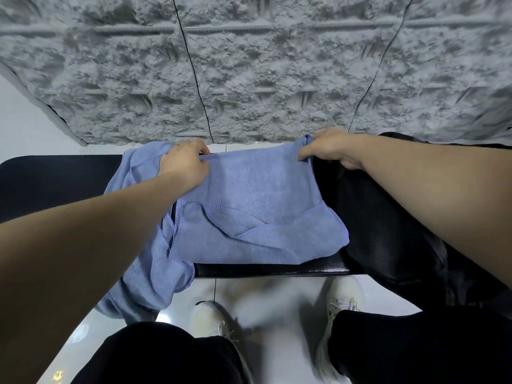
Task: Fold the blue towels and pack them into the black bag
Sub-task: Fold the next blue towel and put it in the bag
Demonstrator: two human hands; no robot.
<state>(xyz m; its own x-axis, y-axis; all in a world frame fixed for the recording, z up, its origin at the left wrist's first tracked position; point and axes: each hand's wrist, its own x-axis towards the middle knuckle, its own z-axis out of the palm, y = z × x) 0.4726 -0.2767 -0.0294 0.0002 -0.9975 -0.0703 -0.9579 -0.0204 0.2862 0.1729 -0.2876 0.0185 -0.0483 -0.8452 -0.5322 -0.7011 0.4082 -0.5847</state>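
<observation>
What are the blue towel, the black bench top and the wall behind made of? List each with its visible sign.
Blue towel: soft microfibre or terry, it seems; fuzzy matte nap, stitched hems, limp drape.
Black bench top: probably leather or vinyl; its smooth front edge shows a dull sheen.
Wall: grey panels moulded like rough stone, possibly foam or plaster; thin dark seams between them.

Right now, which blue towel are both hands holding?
The towel spread flat on the bench, pinched at its far corners by the left hand and right hand; the other towel hangs crumpled, unheld.
</observation>
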